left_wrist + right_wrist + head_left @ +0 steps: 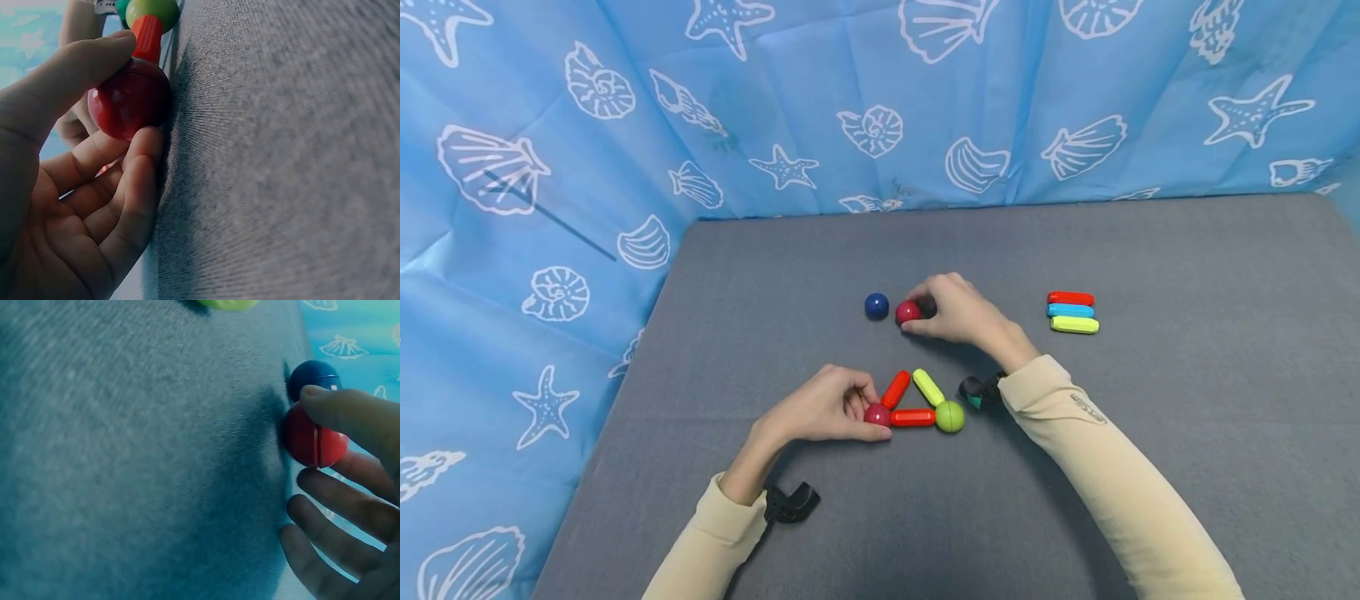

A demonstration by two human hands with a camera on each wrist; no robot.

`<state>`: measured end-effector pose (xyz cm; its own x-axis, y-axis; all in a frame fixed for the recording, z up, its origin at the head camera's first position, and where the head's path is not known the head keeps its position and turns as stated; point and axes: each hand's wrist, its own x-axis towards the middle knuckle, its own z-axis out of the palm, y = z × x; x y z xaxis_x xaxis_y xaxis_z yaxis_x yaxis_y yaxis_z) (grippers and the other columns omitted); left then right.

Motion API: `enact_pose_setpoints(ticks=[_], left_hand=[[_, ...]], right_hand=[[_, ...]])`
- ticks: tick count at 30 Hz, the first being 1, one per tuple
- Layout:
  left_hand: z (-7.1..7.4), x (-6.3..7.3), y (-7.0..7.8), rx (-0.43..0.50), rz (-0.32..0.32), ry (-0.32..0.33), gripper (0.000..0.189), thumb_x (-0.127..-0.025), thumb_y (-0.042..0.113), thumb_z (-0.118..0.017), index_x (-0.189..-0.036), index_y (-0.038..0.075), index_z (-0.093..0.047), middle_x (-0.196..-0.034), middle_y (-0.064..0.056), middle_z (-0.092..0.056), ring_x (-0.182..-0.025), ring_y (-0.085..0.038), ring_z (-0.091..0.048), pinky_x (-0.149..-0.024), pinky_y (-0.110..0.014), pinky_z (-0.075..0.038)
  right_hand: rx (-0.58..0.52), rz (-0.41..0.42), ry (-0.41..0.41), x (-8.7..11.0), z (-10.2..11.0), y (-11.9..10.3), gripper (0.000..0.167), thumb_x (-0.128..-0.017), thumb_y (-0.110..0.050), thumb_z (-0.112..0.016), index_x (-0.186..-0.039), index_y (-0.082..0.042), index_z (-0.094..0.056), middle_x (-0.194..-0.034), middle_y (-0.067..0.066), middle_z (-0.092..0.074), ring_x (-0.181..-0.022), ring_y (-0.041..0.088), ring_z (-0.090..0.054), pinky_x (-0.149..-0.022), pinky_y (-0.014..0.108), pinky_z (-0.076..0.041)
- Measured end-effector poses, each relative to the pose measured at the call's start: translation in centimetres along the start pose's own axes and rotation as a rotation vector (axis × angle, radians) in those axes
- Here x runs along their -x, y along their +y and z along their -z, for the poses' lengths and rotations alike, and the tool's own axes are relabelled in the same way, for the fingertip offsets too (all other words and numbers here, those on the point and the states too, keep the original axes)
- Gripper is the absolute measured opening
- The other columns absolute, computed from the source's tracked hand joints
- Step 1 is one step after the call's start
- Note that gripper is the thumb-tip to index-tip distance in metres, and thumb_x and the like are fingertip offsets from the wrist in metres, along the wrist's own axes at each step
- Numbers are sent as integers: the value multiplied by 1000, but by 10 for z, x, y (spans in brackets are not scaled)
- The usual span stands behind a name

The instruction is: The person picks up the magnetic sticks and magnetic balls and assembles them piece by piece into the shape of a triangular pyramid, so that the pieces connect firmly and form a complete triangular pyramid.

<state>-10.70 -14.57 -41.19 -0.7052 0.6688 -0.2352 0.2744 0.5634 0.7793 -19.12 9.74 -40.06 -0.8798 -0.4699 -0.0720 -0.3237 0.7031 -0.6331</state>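
On the grey table (1150,467) lies a small figure: a dark red ball (877,414), a red rod (913,417) running to a green ball (950,416), plus a slanted red rod (896,388) and a yellow-green rod (928,387). My left hand (827,408) pinches the dark red ball (129,99) between thumb and fingers. My right hand (958,312) grips a second red ball (907,312) (310,438) farther back. A dark blue ball (876,306) (312,376) sits just left of it.
Three spare rods lie stacked at the right: red (1071,297), light blue (1071,311), yellow-green (1074,325). A blue curtain with shell and starfish prints (625,125) walls the back and left of the table. Wrist camera mounts show near both sleeves.
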Motion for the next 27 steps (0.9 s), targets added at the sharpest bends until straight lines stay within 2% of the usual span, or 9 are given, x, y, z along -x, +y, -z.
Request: enact_pose_setpoints(ticks=[3, 7, 12, 15, 21, 27], left_hand=[[0, -1, 1, -1, -3, 0, 24, -80, 25, -88, -87, 13, -69, -71, 6, -67, -61, -3, -63, -59, -22, -57], [0, -2, 2, 2, -4, 1, 24, -80, 25, -88, -88, 13, -69, -72, 5, -68, -61, -3, -63, -59, -22, -57], [-1, -2, 3, -2, -3, 8, 24, -81, 24, -88, -89, 14, -69, -73, 5, -68, -61, -4, -63, -59, -22, -56], [-1, -2, 3, -10, -6, 21, 24, -80, 24, -88, -90, 14, -69, -74, 5, -67, -62, -3, -62, -59, -21, -56], [-2, -4, 1, -15, -27, 51, 25, -80, 23, -89, -91, 13, -69, -78, 4, -68, -66, -2, -62, -61, -20, -56], [-2, -5, 0, -19, -53, 80, 26, -78, 23, -90, -91, 14, -69, -78, 3, -66, -66, -3, -60, -61, -20, -56]], right_hand=[[-10, -5, -14, 4, 3, -1, 39, -87, -23, -82, -119, -1, -74, -109, 12, -78, -92, 21, -70, -85, 40, -58], [-28, -3, -33, 9, 5, 1, 44, -88, -21, -81, -125, 0, -71, -108, 14, -78, -90, 20, -71, -83, 39, -60], [-30, 4, -40, 14, 7, 3, 42, -88, -20, -81, -124, -1, -71, -104, 13, -77, -82, 18, -64, -77, 34, -57], [-34, 11, -42, 18, 6, 4, 39, -87, -20, -81, -120, -1, -73, -100, 11, -76, -80, 17, -62, -73, 31, -54], [-45, 28, -9, 25, 7, 6, 39, -87, -21, -82, -119, -1, -74, -104, 12, -76, -84, 18, -62, -75, 32, -55], [-112, 24, -25, 31, 10, 5, 40, -88, -21, -81, -122, -2, -73, -101, 12, -75, -77, 18, -61, -68, 29, -54]])
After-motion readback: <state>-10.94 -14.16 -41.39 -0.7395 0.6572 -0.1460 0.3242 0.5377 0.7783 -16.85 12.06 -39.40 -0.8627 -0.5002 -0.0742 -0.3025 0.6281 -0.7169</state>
